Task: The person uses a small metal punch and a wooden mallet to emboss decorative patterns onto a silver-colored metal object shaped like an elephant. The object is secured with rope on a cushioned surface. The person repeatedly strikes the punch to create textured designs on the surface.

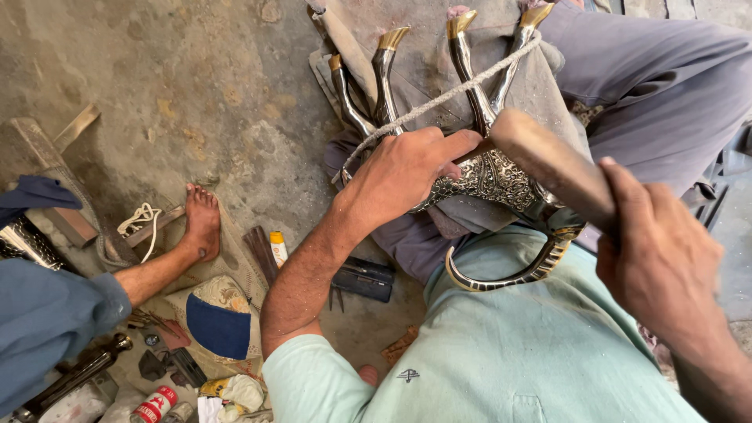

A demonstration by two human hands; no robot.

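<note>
A dark metal animal figure (493, 176) with an engraved silver body lies upside down on my lap. Its several legs with brass hooves (392, 37) point away from me, bound by a pale cord (439, 98). My left hand (407, 168) presses on the figure's body and pinches a small tool against it. My right hand (658, 262) grips the handle of a wooden mallet (548, 160), whose head hangs just above the engraved body. A curved striped tail (509, 278) loops out toward my green shirt.
Another person's bare foot (202, 223) and blue sleeve (47, 321) are at the left on the stone floor. Cloths, a blue-and-cream cap (219, 317), small tubes, a red can (155, 405), hand tools and a black case (362, 278) lie around my left elbow.
</note>
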